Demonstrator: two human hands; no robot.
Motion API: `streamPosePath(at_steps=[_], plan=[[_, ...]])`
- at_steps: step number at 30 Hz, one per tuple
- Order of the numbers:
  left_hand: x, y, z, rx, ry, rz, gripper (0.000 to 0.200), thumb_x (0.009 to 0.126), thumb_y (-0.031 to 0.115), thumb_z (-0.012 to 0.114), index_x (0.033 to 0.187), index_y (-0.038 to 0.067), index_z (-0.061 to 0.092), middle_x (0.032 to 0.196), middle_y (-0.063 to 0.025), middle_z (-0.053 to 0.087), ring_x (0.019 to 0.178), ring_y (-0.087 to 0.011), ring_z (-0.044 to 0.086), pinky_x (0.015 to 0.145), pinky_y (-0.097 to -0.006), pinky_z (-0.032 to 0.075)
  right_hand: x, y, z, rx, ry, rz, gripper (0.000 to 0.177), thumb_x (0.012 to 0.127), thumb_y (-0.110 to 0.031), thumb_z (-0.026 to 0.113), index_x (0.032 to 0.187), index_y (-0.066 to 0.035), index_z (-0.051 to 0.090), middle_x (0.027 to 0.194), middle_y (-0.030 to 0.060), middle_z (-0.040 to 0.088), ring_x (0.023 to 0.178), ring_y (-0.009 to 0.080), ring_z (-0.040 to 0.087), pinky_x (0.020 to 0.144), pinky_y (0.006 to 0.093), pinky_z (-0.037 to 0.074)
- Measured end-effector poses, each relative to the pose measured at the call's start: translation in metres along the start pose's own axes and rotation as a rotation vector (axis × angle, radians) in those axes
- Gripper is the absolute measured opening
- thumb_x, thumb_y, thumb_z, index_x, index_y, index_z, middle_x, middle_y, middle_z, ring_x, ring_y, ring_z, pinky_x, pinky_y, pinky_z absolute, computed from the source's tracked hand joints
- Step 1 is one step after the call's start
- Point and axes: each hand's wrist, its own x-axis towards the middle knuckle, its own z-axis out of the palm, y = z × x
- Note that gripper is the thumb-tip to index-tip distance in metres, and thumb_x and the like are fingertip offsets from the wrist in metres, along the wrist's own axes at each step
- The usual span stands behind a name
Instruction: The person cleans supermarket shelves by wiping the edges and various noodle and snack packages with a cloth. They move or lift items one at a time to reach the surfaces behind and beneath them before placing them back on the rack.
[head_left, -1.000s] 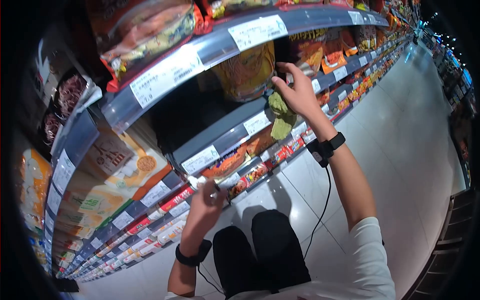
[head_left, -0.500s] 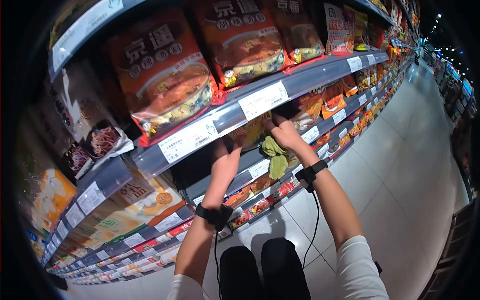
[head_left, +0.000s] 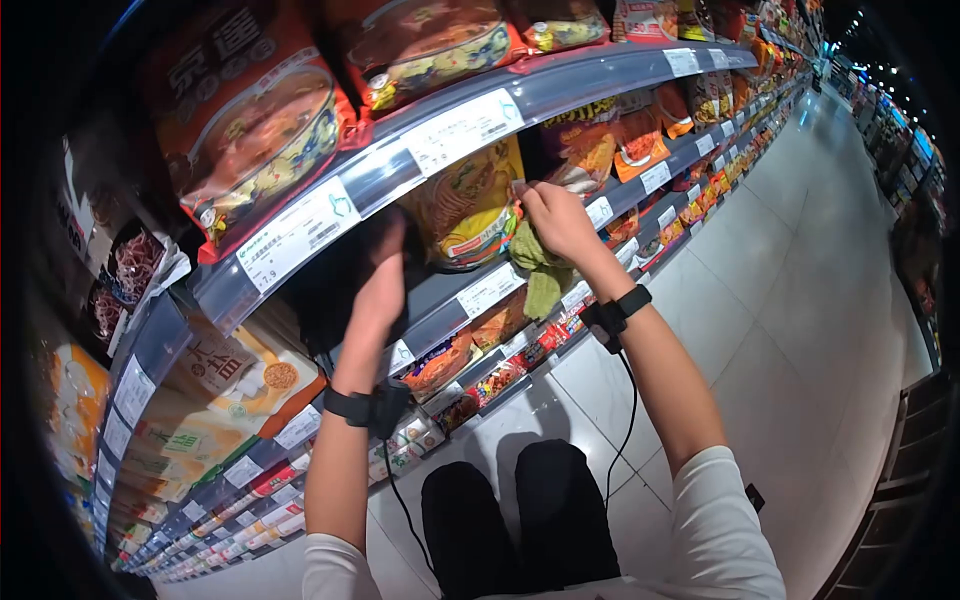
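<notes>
A yellow noodle bag (head_left: 468,205) stands on the shelf below the large orange bags. At its right edge is my right hand (head_left: 556,218), thumb and forefinger closed there while a crumpled green cloth (head_left: 541,272) hangs from the palm side. My left hand (head_left: 380,290) is apart from the bag, in the dark gap to its left. Its fingers stretch upward, open, their tips blurred in shadow under the shelf above. A dark band with a small box (head_left: 372,408) is strapped on my left wrist, and a similar one (head_left: 616,316) on my right.
The upper shelf edge (head_left: 385,172) with price labels runs just above both hands. Orange soup bags (head_left: 262,130) stand on it. Beside the noodle bag to the right is a purple-and-yellow packet (head_left: 582,145). Cables hang from both wrists, and a tiled aisle floor (head_left: 740,300) stretches right.
My left hand has moved left, off the noodle bag, into the dark gap. The bag shows more fully as the view shifts. My right hand stays at its right side with the cloth.
</notes>
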Motion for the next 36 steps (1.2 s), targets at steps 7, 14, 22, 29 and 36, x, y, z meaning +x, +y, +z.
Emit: streamPosePath(at_steps=[7, 14, 22, 29, 36], plan=[[0.099, -0.075, -0.057, 0.691, 0.123, 0.318, 0.05, 0.109, 0.036, 0.045, 0.143, 0.0, 0.053, 0.146, -0.0255, 0.054, 0.138, -0.0401, 0.048, 0.114, -0.0446, 0.037, -0.028, 0.012, 0.016, 0.052, 0.115, 0.037, 0.036, 0.104, -0.041, 0.048, 0.11, -0.01, 0.065, 0.095, 0.0219, 0.071, 0.093, 0.0443, 0.067, 0.079, 0.0539, 0.051], [0.119, -0.115, -0.091, 0.658, -0.116, 0.162, 0.054, 0.108, 0.034, 0.052, 0.151, 0.004, 0.043, 0.154, -0.0155, 0.046, 0.143, -0.0258, 0.042, 0.119, -0.038, 0.033, -0.029, 0.012, 0.012, 0.102, 0.1, 0.062, 0.036, 0.103, -0.043, 0.049, 0.109, -0.012, 0.067, 0.095, 0.0213, 0.071, 0.094, 0.0444, 0.067, 0.08, 0.054, 0.051], [0.128, -0.139, -0.089, 1.062, -0.192, 0.429, 0.048, 0.111, 0.024, 0.04, 0.152, 0.0, 0.04, 0.159, -0.0205, 0.039, 0.15, -0.0311, 0.033, 0.125, -0.0377, 0.023, -0.027, 0.014, 0.013, 0.067, 0.107, 0.061, 0.04, 0.102, -0.045, 0.049, 0.115, -0.012, 0.068, 0.1, 0.0217, 0.072, 0.099, 0.045, 0.066, 0.085, 0.0527, 0.051], [0.071, -0.046, -0.043, 0.502, -0.19, 0.356, 0.039, 0.107, 0.024, 0.048, 0.136, -0.001, 0.056, 0.136, -0.0214, 0.058, 0.128, -0.0342, 0.055, 0.111, -0.04, 0.04, -0.025, 0.016, 0.017, 0.096, 0.108, 0.105, 0.041, 0.1, -0.045, 0.053, 0.112, -0.009, 0.07, 0.101, 0.0195, 0.074, 0.098, 0.041, 0.069, 0.085, 0.0466, 0.053], [0.006, 0.008, 0.031, 0.119, 0.322, 0.377, 0.063, 0.099, 0.053, 0.06, 0.117, -0.008, 0.064, 0.102, -0.0232, 0.068, 0.102, -0.0289, 0.064, 0.099, -0.0383, 0.046, -0.022, 0.012, 0.0, 0.599, 0.883, 0.005, 0.029, 0.103, -0.025, 0.06, 0.101, 0.004, 0.064, 0.093, 0.0126, 0.07, 0.087, 0.021, 0.064, 0.082, 0.037, 0.05]])
